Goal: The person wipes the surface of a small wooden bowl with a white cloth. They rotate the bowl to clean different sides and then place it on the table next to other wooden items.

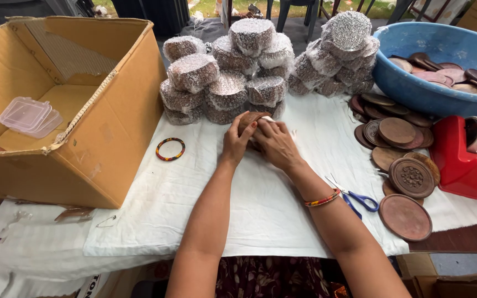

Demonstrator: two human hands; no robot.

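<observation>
Hands meet at the middle of a white cloth [238,204] covering the table. Left hand [237,140] and right hand [274,144] both clasp a small stack of brown wooden discs [251,119], fingers curled around it, just in front of the piled bubble-wrapped bundles [222,83]. Beaded bangle [170,149] lies to the left, near an open cardboard box [111,121]. Blue-handled scissors [360,200], loose carved discs [404,165], a red tape dispenser [459,160] and a blue basin [415,88] lie to the right.
</observation>
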